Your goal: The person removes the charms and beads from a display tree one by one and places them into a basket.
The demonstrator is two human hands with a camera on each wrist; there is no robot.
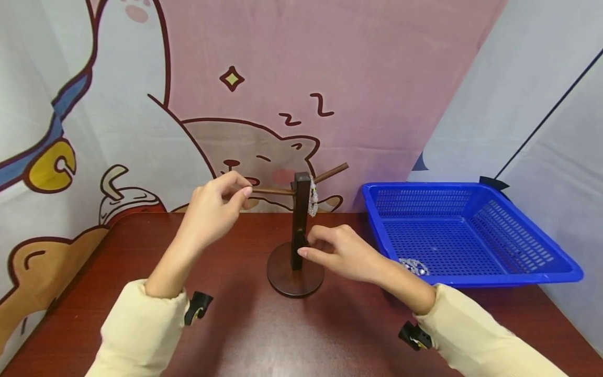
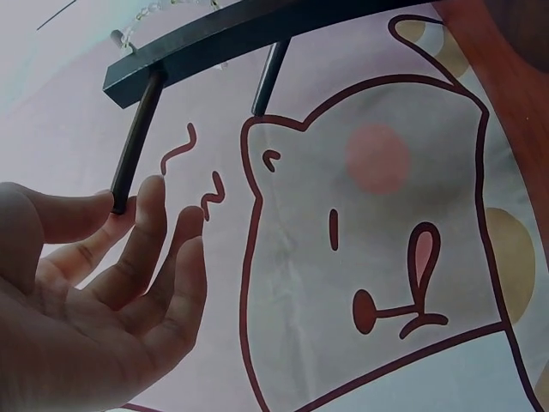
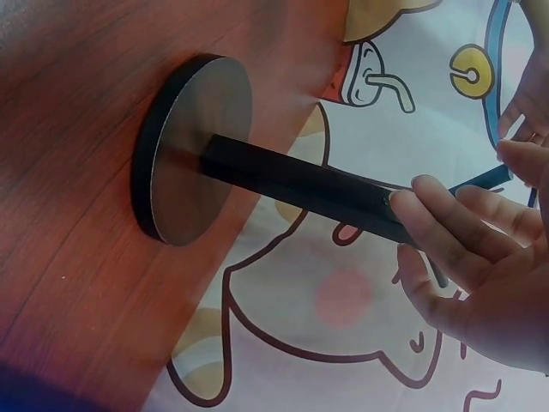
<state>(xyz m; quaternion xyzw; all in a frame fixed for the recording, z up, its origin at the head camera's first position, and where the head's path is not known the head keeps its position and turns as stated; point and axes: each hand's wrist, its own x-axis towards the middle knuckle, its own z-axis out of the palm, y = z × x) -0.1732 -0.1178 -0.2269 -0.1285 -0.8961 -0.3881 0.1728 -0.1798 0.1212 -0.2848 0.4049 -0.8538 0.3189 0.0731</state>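
Note:
A dark wooden stand (image 1: 300, 209) with a round base (image 1: 282, 278) stands upright on the table. My left hand (image 1: 214, 209) pinches the outer end of its left rod (image 1: 275, 191) between thumb and fingertip; the left wrist view shows the other fingers (image 2: 184, 283) loosely bent, off the rod. Lower down, my right hand (image 1: 350, 254) grips the post, with thumb and fingers on opposite sides of it in the right wrist view. On the right rod (image 1: 332, 172), close to the post, hangs a clear beaded bracelet (image 1: 313, 198).
To the right sits a blue plastic basket (image 1: 383, 235) with perforated sides. Another clear beaded bracelet (image 1: 414, 267) lies in its near left corner. Behind the reddish-brown table (image 1: 226, 335) hangs a cartoon-printed cloth (image 1: 377, 78).

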